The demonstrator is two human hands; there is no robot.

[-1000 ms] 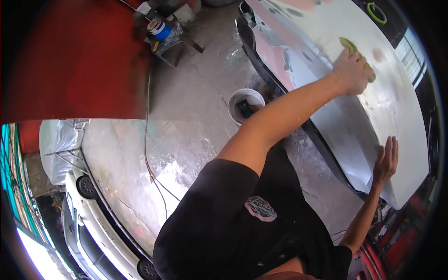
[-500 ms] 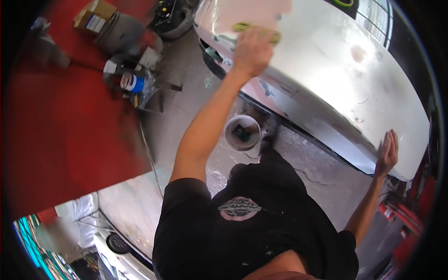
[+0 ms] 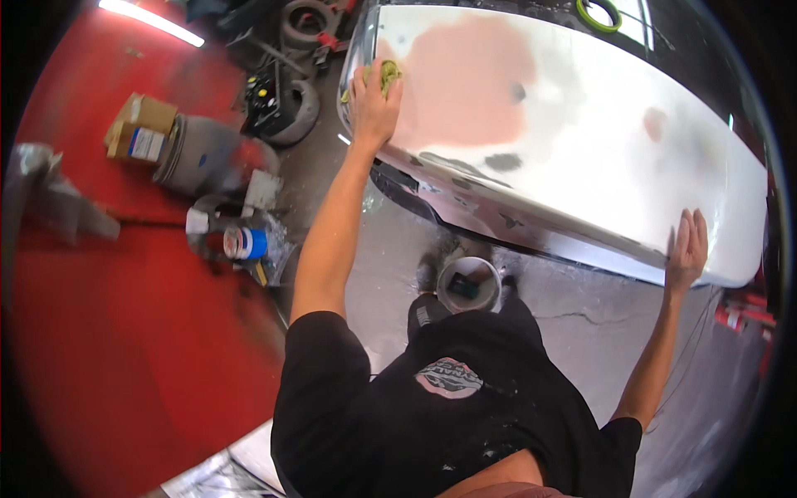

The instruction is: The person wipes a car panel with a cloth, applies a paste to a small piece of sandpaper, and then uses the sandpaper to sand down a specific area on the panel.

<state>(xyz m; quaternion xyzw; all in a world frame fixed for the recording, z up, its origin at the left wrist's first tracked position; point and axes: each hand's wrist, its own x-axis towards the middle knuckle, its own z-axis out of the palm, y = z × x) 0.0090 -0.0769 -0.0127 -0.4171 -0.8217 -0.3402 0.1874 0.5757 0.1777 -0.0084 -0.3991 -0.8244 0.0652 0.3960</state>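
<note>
A white car body panel [image 3: 594,133] stretches across the far side, with a large pinkish patch [image 3: 469,79] and a few grey spots. At its left end my left hand [image 3: 375,116] grips a crumpled yellow-green cloth [image 3: 389,76], pressed to the panel's corner; part of the cloth pokes out left of the fingers. My right hand [image 3: 686,249] lies with fingers extended on the near edge toward the right end, holding nothing. Below the near edge, the surface [image 3: 498,212] is pinkish and scuffed.
On the floor between my feet stands a bucket [image 3: 490,297] with a dark green item inside. To the left are a blue-labelled can [image 3: 254,243], a drum [image 3: 203,162] and a cardboard box [image 3: 137,120]. A green ring [image 3: 599,28] rests beyond the panel.
My left hand has moved left with the cloth, from the pinkish area to the panel's left corner. The right hand stays on the near edge. The whole view has shifted.
</note>
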